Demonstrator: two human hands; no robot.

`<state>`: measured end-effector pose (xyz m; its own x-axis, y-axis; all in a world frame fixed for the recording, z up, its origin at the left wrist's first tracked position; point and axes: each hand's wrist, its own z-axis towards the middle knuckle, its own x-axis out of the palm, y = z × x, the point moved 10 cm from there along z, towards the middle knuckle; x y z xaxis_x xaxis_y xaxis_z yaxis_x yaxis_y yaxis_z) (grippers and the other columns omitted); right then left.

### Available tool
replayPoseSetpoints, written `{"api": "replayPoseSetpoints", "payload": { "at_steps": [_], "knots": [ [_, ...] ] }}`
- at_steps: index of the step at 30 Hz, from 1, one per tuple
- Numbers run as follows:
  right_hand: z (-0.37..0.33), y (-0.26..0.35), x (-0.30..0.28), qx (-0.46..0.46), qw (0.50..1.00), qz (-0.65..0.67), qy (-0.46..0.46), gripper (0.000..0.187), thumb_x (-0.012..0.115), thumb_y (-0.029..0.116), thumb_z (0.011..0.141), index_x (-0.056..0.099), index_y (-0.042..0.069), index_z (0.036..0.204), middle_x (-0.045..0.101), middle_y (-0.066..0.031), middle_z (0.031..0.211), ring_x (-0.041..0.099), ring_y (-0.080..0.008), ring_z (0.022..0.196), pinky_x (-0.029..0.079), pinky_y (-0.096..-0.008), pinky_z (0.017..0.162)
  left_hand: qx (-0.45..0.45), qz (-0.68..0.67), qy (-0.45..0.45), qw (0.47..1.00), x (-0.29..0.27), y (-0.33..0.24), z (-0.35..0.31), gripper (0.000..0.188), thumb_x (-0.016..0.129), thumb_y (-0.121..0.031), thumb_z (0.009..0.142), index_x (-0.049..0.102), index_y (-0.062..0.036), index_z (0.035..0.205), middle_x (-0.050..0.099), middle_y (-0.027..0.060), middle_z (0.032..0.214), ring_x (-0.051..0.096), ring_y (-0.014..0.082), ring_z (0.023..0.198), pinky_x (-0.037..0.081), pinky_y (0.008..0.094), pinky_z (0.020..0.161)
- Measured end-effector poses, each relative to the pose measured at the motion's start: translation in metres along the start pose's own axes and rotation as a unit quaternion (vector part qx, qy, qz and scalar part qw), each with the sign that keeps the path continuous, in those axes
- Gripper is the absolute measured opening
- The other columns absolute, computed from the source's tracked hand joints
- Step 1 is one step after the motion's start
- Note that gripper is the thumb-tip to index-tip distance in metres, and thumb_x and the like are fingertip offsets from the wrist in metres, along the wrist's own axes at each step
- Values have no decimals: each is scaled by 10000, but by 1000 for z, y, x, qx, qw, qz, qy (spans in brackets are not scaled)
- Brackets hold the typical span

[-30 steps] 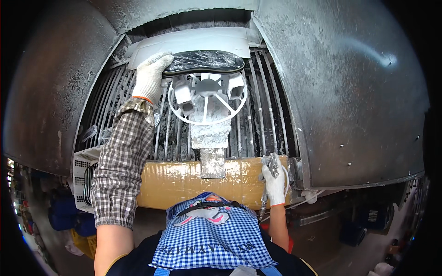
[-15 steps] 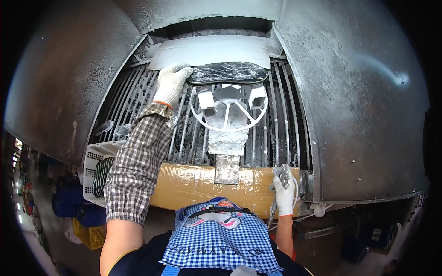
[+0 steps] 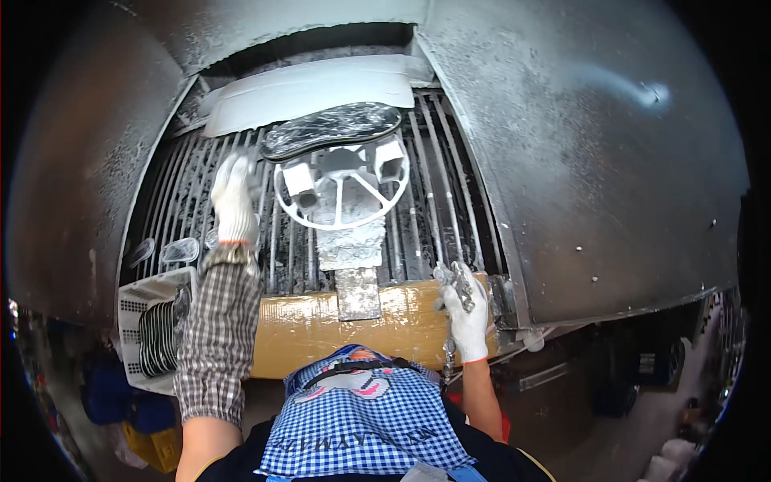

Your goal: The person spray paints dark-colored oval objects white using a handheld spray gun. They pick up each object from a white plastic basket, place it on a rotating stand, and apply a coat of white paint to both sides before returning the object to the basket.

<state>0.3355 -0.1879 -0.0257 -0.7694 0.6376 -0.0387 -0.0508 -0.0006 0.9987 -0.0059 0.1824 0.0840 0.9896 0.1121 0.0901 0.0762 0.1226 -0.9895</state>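
Note:
A black shoe sole (image 3: 333,130) with a shiny, streaked surface rests on a white spoked turntable (image 3: 338,202), above two white blocks. My left hand (image 3: 234,197), in a white knit glove, is to the left of the sole and apart from it. Its fingers are stretched out and slightly blurred, with nothing seen in them. At the front right, my right hand (image 3: 468,317), also gloved, grips a metal spray gun (image 3: 463,287) above the tape-covered front ledge (image 3: 297,333).
Dark metal walls (image 3: 610,185) enclose the slatted grate (image 3: 438,177). A white sheet (image 3: 313,88) lies behind the sole. On the left, a white basket (image 3: 128,309) holds several dark soles (image 3: 158,337); clear oval pieces (image 3: 181,251) lie on the grate beyond it.
My left hand has let go of the sole's left end and drawn away left and down. The sole sits more tilted on the turntable. The view has shifted; the right hand still holds the spray gun.

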Motion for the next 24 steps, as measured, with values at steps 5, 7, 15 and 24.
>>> {"api": "replayPoseSetpoints", "payload": {
  "at_steps": [5, 7, 15, 24],
  "knots": [
    [17, 37, 12, -36, 998, 19, 38, 589, 666, 230, 1070, 483, -63, 1547, 720, -100, 1221, 679, -104, 895, 570, -277, 800, -224, -154, 7, 962, -11, 91, -71, 319, 637, -241, 1058, 559, -55, 1305, 639, 25, 903, 593, 144, 788, 523, 295, 715],
    [24, 66, 29, -33, 996, 46, 68, 588, 652, 184, 1070, 460, -81, 1559, 706, -111, 1300, 669, -96, 935, 567, -265, 849, -283, -210, 11, 936, -4, 116, -102, 214, 636, -220, 1057, 599, -66, 1201, 667, 47, 944, 625, 201, 854, 530, 359, 778],
    [36, 154, 124, -42, 960, 180, 212, 585, 655, 105, 1057, 444, -61, 1577, 662, -116, 1250, 683, -143, 1049, 577, -280, 890, -285, -336, 223, 870, 82, 106, -167, 462, 564, -131, 996, 532, -21, 1444, 674, 130, 1270, 683, 290, 1156, 551, 462, 1051],
    [34, 204, 173, -129, 946, 174, 241, 583, 685, 54, 985, 511, -109, 1517, 620, -225, 1467, 604, -249, 1322, 472, -374, 1119, -390, -388, 180, 816, 102, 107, -177, 344, 413, -219, 1137, 617, 5, 1299, 718, 121, 1049, 717, 154, 860, 648, 333, 789]
  ]
}}
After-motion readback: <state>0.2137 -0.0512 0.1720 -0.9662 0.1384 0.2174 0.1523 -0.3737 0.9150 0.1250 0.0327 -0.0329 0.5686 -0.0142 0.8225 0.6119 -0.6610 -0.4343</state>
